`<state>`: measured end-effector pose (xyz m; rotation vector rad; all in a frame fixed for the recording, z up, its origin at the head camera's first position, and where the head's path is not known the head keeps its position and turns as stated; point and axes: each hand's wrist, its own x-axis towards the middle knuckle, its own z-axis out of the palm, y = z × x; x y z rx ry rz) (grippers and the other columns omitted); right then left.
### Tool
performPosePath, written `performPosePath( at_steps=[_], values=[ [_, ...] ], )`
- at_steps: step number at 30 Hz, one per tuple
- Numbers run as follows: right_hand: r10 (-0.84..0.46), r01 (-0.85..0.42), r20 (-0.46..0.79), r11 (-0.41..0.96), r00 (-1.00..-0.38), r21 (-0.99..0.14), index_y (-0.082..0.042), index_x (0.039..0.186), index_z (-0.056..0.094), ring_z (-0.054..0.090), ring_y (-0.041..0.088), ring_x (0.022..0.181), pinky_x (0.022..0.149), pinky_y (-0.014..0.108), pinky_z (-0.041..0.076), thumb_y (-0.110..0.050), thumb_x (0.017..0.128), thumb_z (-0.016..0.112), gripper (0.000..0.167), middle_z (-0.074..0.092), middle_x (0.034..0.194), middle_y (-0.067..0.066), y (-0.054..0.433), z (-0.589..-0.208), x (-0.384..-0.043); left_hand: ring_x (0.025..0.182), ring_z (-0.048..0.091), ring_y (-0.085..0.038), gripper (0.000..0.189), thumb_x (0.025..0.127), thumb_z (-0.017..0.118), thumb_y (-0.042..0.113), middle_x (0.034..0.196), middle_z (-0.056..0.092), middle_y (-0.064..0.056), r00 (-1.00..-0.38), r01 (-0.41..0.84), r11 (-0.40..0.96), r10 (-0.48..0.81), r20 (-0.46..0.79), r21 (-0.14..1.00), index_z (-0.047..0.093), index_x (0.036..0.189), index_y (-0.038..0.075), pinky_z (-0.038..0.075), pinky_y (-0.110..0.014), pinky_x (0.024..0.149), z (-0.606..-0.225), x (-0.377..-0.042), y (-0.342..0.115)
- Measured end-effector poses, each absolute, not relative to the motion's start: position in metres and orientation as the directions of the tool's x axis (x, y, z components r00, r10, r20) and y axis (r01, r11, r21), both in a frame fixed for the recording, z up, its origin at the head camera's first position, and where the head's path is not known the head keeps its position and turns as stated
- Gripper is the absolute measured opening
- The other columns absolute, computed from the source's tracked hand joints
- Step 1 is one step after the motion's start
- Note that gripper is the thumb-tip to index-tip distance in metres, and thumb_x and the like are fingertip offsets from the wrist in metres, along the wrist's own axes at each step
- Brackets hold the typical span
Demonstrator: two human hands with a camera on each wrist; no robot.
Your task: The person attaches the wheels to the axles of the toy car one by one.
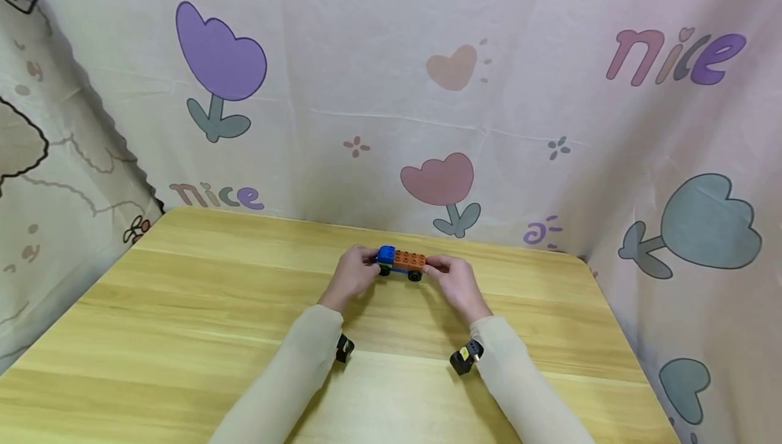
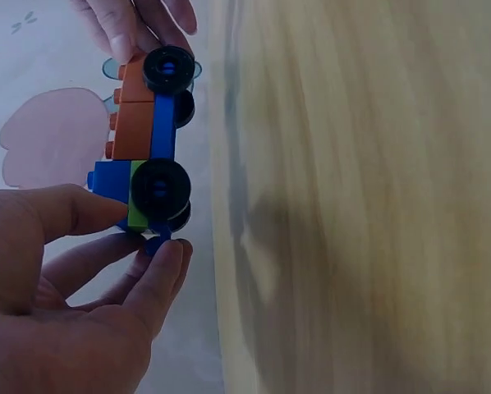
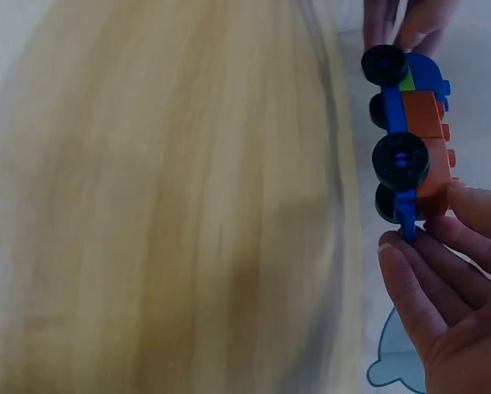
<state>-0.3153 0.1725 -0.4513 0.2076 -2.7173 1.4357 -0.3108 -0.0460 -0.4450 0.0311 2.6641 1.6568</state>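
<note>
A toy truck (image 1: 409, 261) built of bricks is held between both hands near the far side of the table, apparently just above it. Its blue cab (image 2: 112, 182) has a green brick (image 2: 136, 201) beside it, orange studded bricks (image 3: 426, 115) form the back, and black wheels (image 3: 401, 161) sit along a blue base. The left hand (image 1: 353, 274) pinches the cab end between thumb and fingers. At the orange end, the right hand (image 1: 457, 284) grips with its thumb near the bricks and fingertips by the blue base's tip.
The wooden table (image 1: 183, 308) spreads out under both arms. Behind it and along its sides hangs a pale curtain (image 1: 366, 57) printed with flowers and hearts. A small black camera (image 1: 466, 357) is worn on the right wrist, another (image 1: 345, 348) on the left.
</note>
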Motion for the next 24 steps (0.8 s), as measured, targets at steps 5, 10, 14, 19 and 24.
performPosePath(
  at_steps=[5,10,14,19,24],
  values=[
    [-0.09,-0.132,0.099,0.576,-0.991,-0.806,-0.002,0.113,0.071,0.064,0.021,0.096,0.086,0.038,0.051,-0.015,0.092,0.07,0.025,0.07,0.104,0.006,0.171,-0.457,-0.321,0.117,0.055,-0.032,0.039,0.093,0.061,0.001,0.131,0.056,-0.02,-0.999,-0.023,0.45,0.026,-0.039,0.893,0.058,0.131,-0.007,0.046,-0.043,0.097,-0.447,-0.315,-0.045],
    [-0.11,-0.142,0.095,0.584,-0.989,-0.799,-0.001,0.111,0.071,0.064,0.022,0.093,0.086,0.039,0.051,-0.014,0.092,0.07,0.023,0.07,0.101,0.007,0.168,-0.459,-0.325,0.114,0.057,-0.03,0.039,0.093,0.061,0.002,0.128,0.059,-0.022,-0.997,-0.044,0.457,0.035,-0.067,0.888,0.057,0.131,-0.008,0.047,-0.043,0.095,-0.451,-0.319,-0.046],
    [-0.112,-0.142,0.092,0.613,-0.989,-0.777,-0.002,0.11,0.072,0.064,0.021,0.092,0.085,0.04,0.051,-0.015,0.093,0.07,0.022,0.07,0.099,0.005,0.168,-0.462,-0.328,0.109,0.058,-0.028,0.039,0.092,0.062,0.002,0.125,0.06,-0.022,-0.996,-0.041,0.465,0.049,-0.072,0.885,0.058,0.13,-0.009,0.048,-0.042,0.092,-0.454,-0.321,-0.047],
    [-0.107,-0.131,0.082,0.625,-0.991,-0.769,-0.004,0.11,0.073,0.063,0.021,0.094,0.086,0.041,0.05,-0.018,0.093,0.07,0.022,0.07,0.1,0.005,0.17,-0.464,-0.329,0.111,0.058,-0.029,0.04,0.092,0.062,0.002,0.126,0.06,-0.022,-0.996,-0.038,0.464,0.055,-0.071,0.885,0.057,0.13,-0.01,0.048,-0.043,0.094,-0.456,-0.321,-0.046],
    [-0.108,-0.123,0.071,0.617,-0.992,-0.777,-0.003,0.115,0.071,0.063,0.024,0.1,0.09,0.042,0.049,-0.021,0.094,0.069,0.028,0.069,0.107,0.008,0.174,-0.465,-0.326,0.123,0.051,-0.035,0.051,0.092,0.063,0.008,0.137,0.051,-0.022,-0.99,-0.006,0.509,0.121,-0.078,0.861,0.048,0.139,-0.007,0.042,-0.048,0.101,-0.455,-0.32,-0.051]
  ],
)
